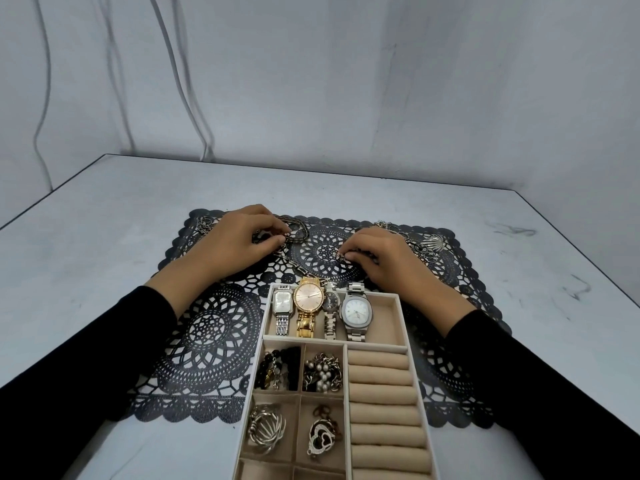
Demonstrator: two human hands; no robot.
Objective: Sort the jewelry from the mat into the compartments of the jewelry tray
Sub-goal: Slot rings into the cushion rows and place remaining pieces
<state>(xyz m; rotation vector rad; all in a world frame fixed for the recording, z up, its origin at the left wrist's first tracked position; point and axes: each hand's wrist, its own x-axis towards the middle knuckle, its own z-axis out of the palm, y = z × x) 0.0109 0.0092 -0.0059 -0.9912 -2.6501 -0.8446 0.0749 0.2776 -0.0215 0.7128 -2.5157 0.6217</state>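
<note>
A black lace mat lies on the table under a beige jewelry tray. The tray's far compartment holds several watches; smaller compartments hold beaded pieces, a pearl piece, silver bangles and a heart pendant. The ring rolls are bare. My left hand pinches a dark chain necklace at the mat's far left. My right hand pinches a small piece of jewelry near the mat's far middle.
More loose jewelry lies on the mat's far right: a silver shell-shaped piece, rings and a chain. A small piece sits at the far left corner. Behind the grey table stands a wall with hanging cables.
</note>
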